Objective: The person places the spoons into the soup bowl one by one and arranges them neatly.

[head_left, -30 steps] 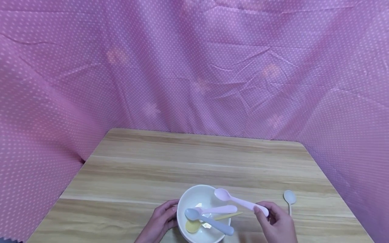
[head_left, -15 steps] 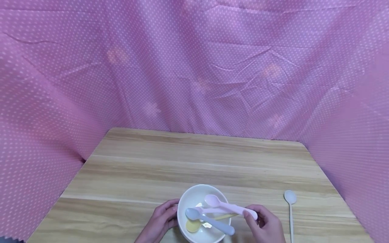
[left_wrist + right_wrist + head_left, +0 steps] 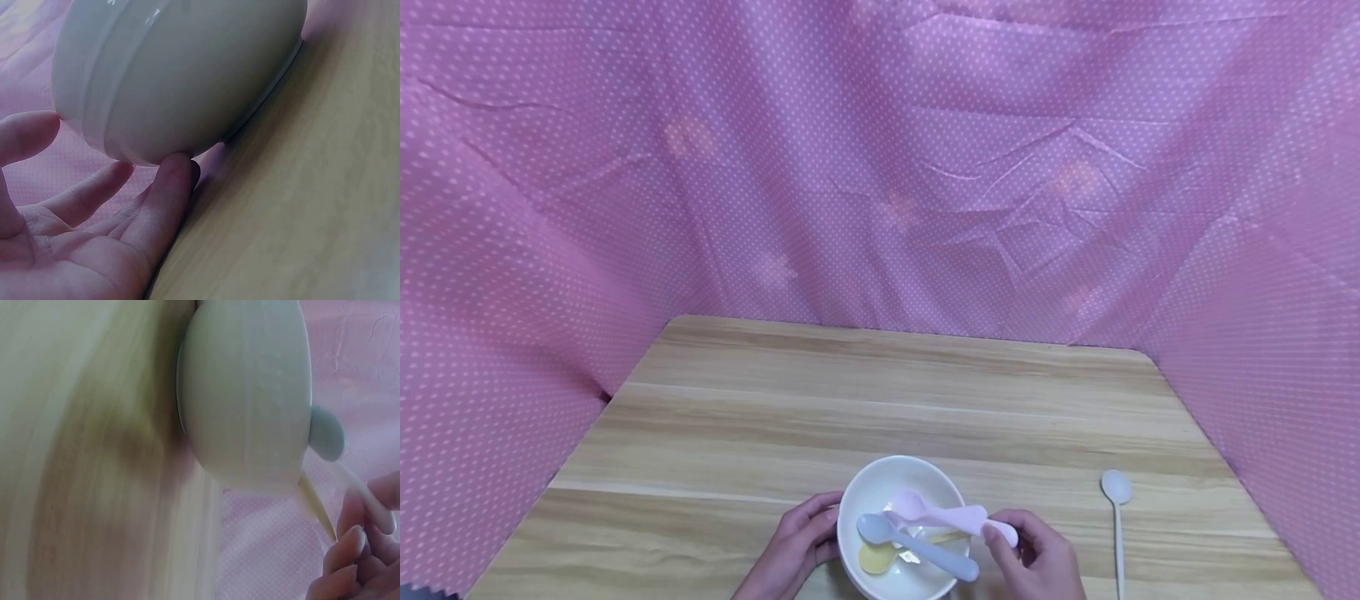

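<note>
My right hand (image 3: 1037, 557) pinches the handle end of a pink plastic spoon (image 3: 909, 503), whose head is over the inside of a white bowl (image 3: 859, 485). Several spoons lean in this bowl: a blue spoon (image 3: 942, 557), a yellow spoon (image 3: 876, 558) and a second pink one, mostly covered by the held spoon. My left hand (image 3: 799, 540) touches the bowl's left side. In the left wrist view, its fingertips (image 3: 175, 167) rest low against the outer wall. From the right wrist, the held handle (image 3: 370, 503) shows beyond the rim, between finger and thumb.
A pale grey spoon (image 3: 1117, 508) lies on the wooden table (image 3: 880, 392) to the right of my right hand. Pink dotted cloth (image 3: 865, 167) hangs around the table's back and sides.
My right hand has moved left with the pink spoon, bringing it lower and over the spoons in the bowl. My left hand and the bowl have hardly moved.
</note>
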